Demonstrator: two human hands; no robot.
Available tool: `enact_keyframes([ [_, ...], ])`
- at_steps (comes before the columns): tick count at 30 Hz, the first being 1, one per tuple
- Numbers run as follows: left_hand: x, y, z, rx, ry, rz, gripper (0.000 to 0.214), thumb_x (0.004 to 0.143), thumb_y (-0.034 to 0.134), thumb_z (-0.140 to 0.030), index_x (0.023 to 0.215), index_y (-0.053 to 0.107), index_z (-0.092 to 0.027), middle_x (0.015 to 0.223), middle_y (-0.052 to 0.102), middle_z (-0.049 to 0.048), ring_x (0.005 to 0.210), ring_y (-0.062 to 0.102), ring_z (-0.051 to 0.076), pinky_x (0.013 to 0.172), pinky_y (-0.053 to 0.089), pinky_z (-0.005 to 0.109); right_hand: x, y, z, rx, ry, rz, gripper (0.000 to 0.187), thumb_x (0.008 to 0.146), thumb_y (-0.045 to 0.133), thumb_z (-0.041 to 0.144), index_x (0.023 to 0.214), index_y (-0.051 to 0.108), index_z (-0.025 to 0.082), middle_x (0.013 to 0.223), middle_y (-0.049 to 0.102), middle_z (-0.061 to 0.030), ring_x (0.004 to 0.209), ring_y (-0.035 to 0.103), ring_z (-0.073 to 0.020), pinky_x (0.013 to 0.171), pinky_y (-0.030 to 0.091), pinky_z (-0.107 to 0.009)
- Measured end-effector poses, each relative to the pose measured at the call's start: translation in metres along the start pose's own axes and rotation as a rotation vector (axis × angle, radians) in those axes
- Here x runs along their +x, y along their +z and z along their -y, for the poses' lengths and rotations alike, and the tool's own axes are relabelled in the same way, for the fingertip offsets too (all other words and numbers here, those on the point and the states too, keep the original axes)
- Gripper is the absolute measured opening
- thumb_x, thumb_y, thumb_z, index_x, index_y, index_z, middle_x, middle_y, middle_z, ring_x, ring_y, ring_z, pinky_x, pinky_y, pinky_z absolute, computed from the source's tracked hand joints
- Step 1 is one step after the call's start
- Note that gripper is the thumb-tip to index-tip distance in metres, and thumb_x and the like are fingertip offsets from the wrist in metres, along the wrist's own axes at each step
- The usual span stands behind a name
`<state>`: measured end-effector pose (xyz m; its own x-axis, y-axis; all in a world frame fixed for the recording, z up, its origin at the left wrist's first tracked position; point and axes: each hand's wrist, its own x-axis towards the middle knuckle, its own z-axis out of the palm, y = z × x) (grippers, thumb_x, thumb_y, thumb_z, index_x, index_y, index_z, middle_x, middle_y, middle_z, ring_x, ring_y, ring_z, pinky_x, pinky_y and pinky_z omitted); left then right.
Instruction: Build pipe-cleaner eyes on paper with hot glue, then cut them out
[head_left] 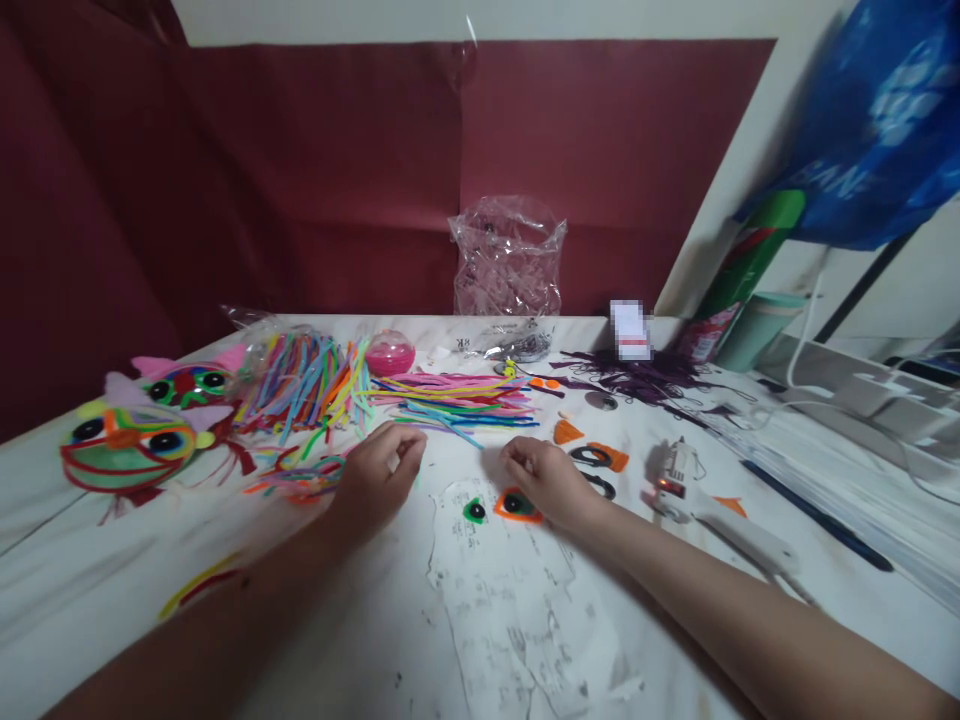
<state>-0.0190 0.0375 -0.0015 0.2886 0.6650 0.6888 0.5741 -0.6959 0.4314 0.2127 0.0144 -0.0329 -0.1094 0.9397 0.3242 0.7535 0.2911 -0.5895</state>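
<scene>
My left hand (382, 466) is closed in a pinch above the table, beside the colourful pipe cleaners; whatever is between its fingertips is too small to make out. My right hand (553, 482) has its fingers curled together over the top of a paper sheet (499, 590), and its fingertips hide anything they hold. Just under that hand lies an eye piece (517, 504) with an orange pipe-cleaner rim, green inside and a black centre. To its left on the paper rests a smaller green eye piece (475, 511) with a black pupil.
Bundled pipe cleaners (300, 375) and two decorated face masks (131, 440) lie at left. A hot glue gun (720, 520) with a lit red light rests at right, near black rings (592, 456) and orange pieces (568, 430). Dark purple strands (637, 380) lie behind.
</scene>
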Motion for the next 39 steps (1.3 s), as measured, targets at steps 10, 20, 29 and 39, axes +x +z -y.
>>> enact_keyframes([
  [10,0.027,-0.036,-0.005,0.023,-0.274,0.27,0.021,0.075,0.049,-0.031,0.072,0.064,-0.017,0.063,0.061,-0.0017,0.057,0.054,0.012,0.055,0.041,0.022,-0.009,0.0,0.006,-0.125,-0.118,0.002,0.016,0.08,0.046,0.016,0.07,0.058,0.02,0.07,0.063,-0.0029,0.066,0.054,-0.0186,0.066,0.038,-0.029],
  [20,-0.014,-0.049,0.012,0.272,-0.28,0.592,0.018,0.07,0.046,-0.02,0.064,0.063,-0.017,0.063,0.061,-0.0001,0.062,0.054,0.014,0.057,0.034,0.022,-0.01,-0.001,0.005,-0.123,-0.186,-0.007,0.021,0.083,0.043,0.019,0.068,0.057,0.02,0.067,0.063,-0.0031,0.065,0.054,-0.0189,0.063,0.038,-0.03],
  [29,-0.022,-0.037,0.012,0.378,-0.24,0.637,0.016,0.068,0.045,-0.014,0.053,0.05,-0.018,0.057,0.054,0.0002,0.058,0.05,0.015,0.052,0.027,0.025,-0.011,-0.002,0.006,-0.12,-0.192,-0.017,0.02,0.082,0.044,0.019,0.068,0.059,0.02,0.067,0.063,-0.0042,0.065,0.054,-0.0199,0.066,0.038,-0.032],
  [39,-0.045,-0.047,0.009,0.509,-0.131,0.664,0.022,0.083,0.039,-0.019,0.072,0.058,-0.018,0.079,0.063,0.008,0.076,0.056,0.022,0.069,0.04,0.032,-0.01,-0.003,0.008,0.055,-0.175,-0.082,0.017,0.076,0.048,0.021,0.062,0.057,0.021,0.061,0.059,-0.0025,0.062,0.051,-0.0193,0.067,0.038,-0.033],
])
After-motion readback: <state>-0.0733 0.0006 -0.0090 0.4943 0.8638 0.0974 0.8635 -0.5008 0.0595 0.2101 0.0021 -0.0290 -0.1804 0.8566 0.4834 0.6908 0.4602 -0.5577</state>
